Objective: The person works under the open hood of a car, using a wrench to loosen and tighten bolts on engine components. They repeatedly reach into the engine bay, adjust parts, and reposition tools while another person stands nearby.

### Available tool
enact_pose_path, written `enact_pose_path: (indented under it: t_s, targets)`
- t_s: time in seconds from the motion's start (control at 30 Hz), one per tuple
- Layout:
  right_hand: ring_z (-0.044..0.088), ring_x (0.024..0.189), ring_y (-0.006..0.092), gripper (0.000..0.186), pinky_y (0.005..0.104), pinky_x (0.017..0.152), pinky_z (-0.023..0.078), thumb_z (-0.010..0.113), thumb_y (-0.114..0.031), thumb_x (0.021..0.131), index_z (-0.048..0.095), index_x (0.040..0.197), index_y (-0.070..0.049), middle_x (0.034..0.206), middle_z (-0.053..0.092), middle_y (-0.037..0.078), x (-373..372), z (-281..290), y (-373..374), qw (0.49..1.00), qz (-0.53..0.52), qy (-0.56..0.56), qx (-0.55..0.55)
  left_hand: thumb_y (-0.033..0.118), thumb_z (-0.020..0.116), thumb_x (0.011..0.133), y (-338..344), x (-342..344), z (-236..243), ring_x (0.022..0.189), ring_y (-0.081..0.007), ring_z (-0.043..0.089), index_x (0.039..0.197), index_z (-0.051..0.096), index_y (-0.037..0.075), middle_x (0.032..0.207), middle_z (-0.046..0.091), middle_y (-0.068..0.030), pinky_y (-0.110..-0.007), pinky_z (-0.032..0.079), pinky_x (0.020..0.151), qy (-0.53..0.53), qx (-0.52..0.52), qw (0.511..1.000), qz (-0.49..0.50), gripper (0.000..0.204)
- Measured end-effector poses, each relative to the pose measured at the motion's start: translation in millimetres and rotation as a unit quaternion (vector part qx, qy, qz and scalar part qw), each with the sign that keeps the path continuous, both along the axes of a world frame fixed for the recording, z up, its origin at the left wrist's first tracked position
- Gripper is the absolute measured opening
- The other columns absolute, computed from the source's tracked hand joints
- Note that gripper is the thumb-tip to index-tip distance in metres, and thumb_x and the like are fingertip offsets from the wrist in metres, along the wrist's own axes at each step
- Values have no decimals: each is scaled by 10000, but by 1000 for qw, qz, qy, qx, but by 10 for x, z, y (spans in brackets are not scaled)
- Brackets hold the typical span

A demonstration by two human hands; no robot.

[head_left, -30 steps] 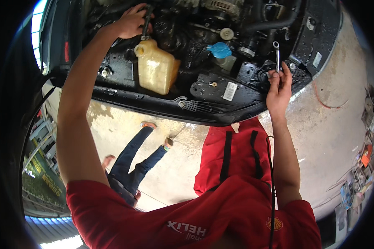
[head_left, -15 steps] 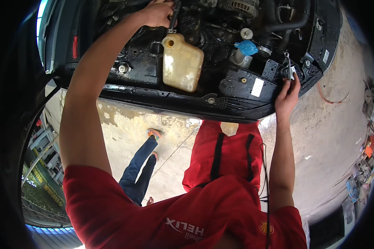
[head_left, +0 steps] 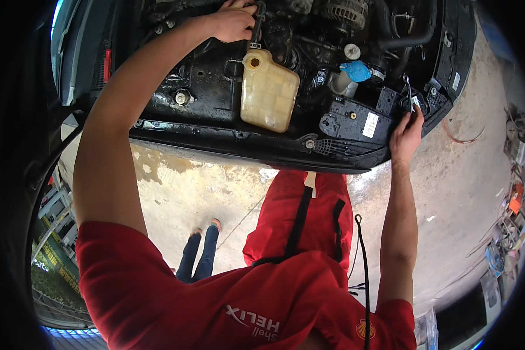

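The left hand [head_left: 232, 23] has been pushed deeper, clenched on a dark tool [head_left: 255, 26] just above the yellowish tank [head_left: 268, 90]. Right of the tank, a thin metal tool [head_left: 409, 93] is pinched by the right hand [head_left: 407, 131]. Work seems under way.

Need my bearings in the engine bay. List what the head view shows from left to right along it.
Left hand on a dark tool → yellowish plastic reservoir → blue cap → white label → right hand at the bay's edge.
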State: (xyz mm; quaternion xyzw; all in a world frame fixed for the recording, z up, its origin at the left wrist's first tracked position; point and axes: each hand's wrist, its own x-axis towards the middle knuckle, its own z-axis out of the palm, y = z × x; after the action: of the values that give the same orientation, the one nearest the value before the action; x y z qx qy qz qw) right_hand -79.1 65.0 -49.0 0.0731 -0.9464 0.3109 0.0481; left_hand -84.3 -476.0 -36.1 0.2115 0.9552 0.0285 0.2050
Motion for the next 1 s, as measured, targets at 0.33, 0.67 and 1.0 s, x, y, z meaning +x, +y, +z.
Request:
enact_pose_path:
  t_s: [0.33, 0.67, 1.0]
  targets:
    - [664, 1154, 421, 333, 434, 985, 527, 554, -140, 1071, 588, 1380, -20, 1281, 683, 229, -8, 0, 13, 1000, 12, 2, 13, 341, 819, 823, 132, -113, 57, 1493, -363, 333, 1070, 810, 145, 1389, 592, -34, -480, 355, 1218, -76, -28, 992, 92, 315]
    - [678, 1119, 412, 327, 428, 976, 537, 562, -140, 1069, 598, 1370, -17, 1261, 689, 227, -3, 42, -13, 1000, 1, -4, 9, 299, 767, 877, 155, -61, 295, 1559, -346, 240, 1096, 801, 278, 1525, 521, 12, -553, 224, 1269, -104, -13, 991, 79, 223]
    - [680, 1114, 412, 312, 438, 969, 541, 564, -134, 1064, 603, 1354, -27, 1238, 696, 224, 9, 44, -15, 1000, -3, 0, 27, 272, 782, 831, 136, -77, 267, 1497, -347, 336, 990, 818, 219, 1401, 599, 0, -500, 234, 1266, -108, 44, 988, 102, 171]
